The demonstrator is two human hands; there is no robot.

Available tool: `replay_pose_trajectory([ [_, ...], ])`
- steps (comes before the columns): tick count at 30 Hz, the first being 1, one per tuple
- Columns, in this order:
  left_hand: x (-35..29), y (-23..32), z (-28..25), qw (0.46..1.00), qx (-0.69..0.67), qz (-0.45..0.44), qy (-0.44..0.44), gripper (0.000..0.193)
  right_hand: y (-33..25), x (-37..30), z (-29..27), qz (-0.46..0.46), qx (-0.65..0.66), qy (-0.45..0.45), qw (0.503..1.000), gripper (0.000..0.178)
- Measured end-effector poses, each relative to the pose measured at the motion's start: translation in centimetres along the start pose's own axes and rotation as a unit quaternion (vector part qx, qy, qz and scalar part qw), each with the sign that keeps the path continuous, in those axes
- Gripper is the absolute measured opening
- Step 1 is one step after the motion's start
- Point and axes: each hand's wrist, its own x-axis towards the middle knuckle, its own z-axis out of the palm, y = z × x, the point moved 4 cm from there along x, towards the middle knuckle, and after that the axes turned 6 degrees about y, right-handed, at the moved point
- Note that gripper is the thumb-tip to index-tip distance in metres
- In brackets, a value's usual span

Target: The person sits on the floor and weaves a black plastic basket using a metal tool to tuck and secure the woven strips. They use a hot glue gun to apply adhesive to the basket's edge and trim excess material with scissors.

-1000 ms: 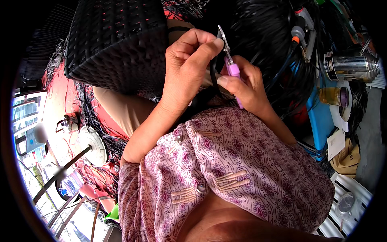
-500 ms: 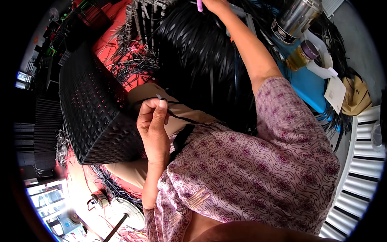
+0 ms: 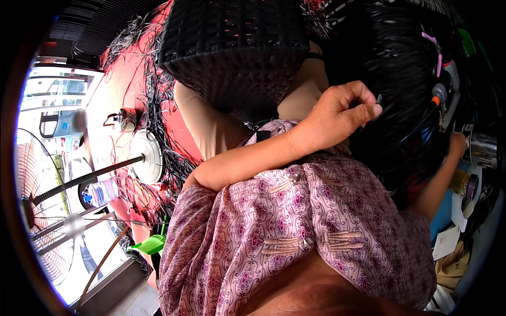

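My left hand (image 3: 342, 113) is closed in a pinch in front of my body. The tip of a narrow black strip (image 3: 379, 99) sticks out past its fingertips. Out to the right, my right hand (image 3: 457, 145) is beside a shiny metal flask (image 3: 482, 149); its fingers are too small and partly hidden to read. Between my legs, ahead of me, stands a black woven basket (image 3: 232, 68). A thick bundle of loose black strips (image 3: 395, 63) lies to its right. Purple looped handles (image 3: 439, 64) lie by that bundle, near a grey tool with an orange ring (image 3: 440, 95).
At the right lie a jar with a dark lid (image 3: 470, 187), a white card (image 3: 446, 242) and a brown bag (image 3: 454, 266). On the left, a standing fan (image 3: 45, 205), a metal kettle (image 3: 126, 120) and a green scoop (image 3: 149, 244) are near the red floor covering (image 3: 182, 124).
The view has swung round, bringing the basket to the top middle. My right hand is now away from the purple handles, beside the flask. My left hand still pinches the strip.
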Motion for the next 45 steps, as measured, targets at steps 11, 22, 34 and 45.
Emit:
replay_pose_trajectory([
  [11,1.4,1.0,0.2,0.998,0.043,0.020,-0.028,0.014,-1.1,-4.2,-10.5,0.044,0.098,0.211,0.972,0.037],
  [22,0.6,3.0,-0.5,0.984,0.080,0.136,0.078,0.003,-25.9,-26.0,-28.2,-0.300,0.775,-0.216,0.512,0.016],
  [34,1.0,5.5,-2.5,0.925,0.234,0.266,0.139,0.010,-34.1,-31.7,-27.2,-0.272,0.795,-0.270,0.470,0.009],
  [45,1.0,5.8,-2.2,0.929,0.301,0.203,0.073,0.055,-36.6,-30.9,-27.5,-0.201,0.861,-0.174,0.435,0.008],
])
